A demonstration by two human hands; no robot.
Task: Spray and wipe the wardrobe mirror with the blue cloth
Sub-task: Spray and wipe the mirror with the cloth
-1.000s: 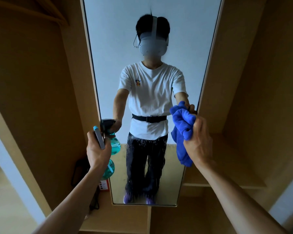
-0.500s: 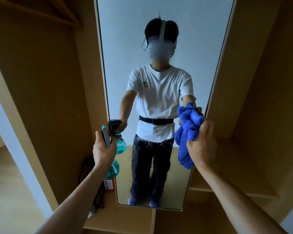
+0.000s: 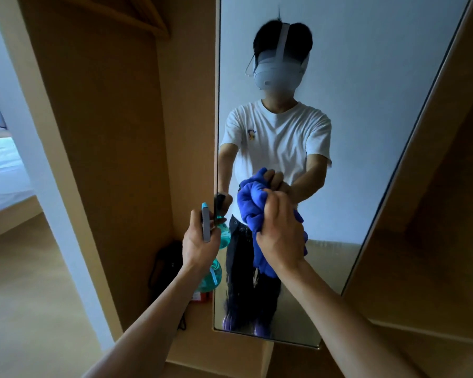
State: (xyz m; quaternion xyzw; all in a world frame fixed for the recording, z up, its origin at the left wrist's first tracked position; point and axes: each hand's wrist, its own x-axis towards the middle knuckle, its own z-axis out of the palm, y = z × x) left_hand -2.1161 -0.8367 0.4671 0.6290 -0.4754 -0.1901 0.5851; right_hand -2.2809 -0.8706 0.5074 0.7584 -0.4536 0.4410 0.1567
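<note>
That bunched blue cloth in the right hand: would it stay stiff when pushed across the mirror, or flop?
Probably floppy: the bunched blue fleecy cloth sags in loose folds below the right hand gripping it. It would likely squash flat against the tall wardrobe mirror rather than slide stiffly. It seems light, since one hand holds it up.

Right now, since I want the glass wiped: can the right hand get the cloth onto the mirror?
Probably yes. The right hand grips the cloth close before the mirror; nothing lies between, and the left hand holds the bottle aside.
</note>
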